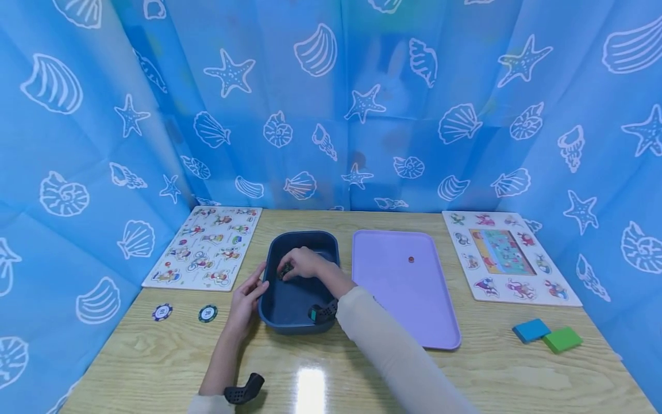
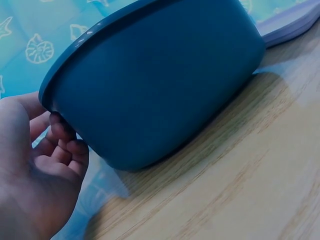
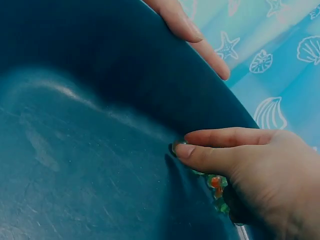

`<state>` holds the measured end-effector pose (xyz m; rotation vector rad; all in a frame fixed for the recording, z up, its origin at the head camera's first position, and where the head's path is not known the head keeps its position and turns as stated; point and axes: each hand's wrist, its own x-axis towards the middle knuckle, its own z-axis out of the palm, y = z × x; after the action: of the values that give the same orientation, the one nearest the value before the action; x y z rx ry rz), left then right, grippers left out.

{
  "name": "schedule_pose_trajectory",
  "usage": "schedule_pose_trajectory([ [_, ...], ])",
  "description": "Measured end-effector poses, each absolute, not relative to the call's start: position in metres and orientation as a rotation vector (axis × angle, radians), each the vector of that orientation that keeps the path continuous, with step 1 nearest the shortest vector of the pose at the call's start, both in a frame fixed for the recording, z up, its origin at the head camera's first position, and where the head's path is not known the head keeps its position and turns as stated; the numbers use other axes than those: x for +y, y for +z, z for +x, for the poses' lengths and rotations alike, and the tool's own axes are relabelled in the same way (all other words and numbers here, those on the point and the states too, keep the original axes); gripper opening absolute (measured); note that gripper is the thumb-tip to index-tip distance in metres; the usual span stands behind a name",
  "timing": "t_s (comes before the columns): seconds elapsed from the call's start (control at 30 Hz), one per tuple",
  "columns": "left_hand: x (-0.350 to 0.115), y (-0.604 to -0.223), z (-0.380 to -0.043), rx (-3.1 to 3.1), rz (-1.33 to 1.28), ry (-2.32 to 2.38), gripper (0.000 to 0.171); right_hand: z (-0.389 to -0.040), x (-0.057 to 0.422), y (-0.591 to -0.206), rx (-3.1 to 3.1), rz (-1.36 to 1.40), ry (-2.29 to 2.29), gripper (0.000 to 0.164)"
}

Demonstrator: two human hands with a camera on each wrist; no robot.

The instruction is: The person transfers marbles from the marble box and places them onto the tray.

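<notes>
A dark blue plastic basin (image 1: 295,313) stands on the wooden table. My left hand (image 1: 245,300) holds its left wall at the rim; in the left wrist view the fingers (image 2: 62,129) curl in under the rim from outside. My right hand (image 1: 305,263) reaches down inside, at the far left part of the basin. Between its thumb and forefinger it pinches a greenish glass marble (image 3: 178,146), partly covered by the thumb tip. Several more green and orange marbles (image 3: 217,182) lie along the wall under that hand, partly hidden by it.
Right of the basin lies a purple tray (image 1: 398,287) with a small reddish-brown round piece (image 1: 411,259). Picture puzzle boards stand at left (image 1: 176,261) and right (image 1: 465,282). Two poker chips (image 1: 208,313) lie at left, blue (image 1: 531,330) and green (image 1: 562,340) blocks at right.
</notes>
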<state>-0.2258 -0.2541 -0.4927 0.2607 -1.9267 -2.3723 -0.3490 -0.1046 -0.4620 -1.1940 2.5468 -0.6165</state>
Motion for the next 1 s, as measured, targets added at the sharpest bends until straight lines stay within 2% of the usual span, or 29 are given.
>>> schedule_pose_trajectory([
  [0.17, -0.253, -0.493, -0.226, -1.948, 0.246, -2.361, 0.046, -0.349, -0.101, -0.462, 2.556, -1.233, -0.623, 0.015],
  [0.33, -0.254, -0.493, -0.225, -1.977, 0.237, -2.335, 0.045, -0.349, -0.084, -0.445, 2.552, -1.249, -0.814, 0.014],
  [0.63, -0.252, -0.49, -0.223, -2.061, 0.248, -2.225, 0.044, -0.359, -0.001, -0.421, 2.598, -1.105, -1.277, 0.02],
  [0.8, -0.252, -0.492, -0.224, -2.077, 0.25, -2.221, 0.045, -0.368, 0.057, -0.438, 2.755, -0.959, -1.337, 0.02],
  [1.0, -0.251, -0.492, -0.222, -2.077, 0.203, -2.261, 0.046, -0.374, 0.107, -0.473, 2.901, -0.852, -1.142, 0.016],
])
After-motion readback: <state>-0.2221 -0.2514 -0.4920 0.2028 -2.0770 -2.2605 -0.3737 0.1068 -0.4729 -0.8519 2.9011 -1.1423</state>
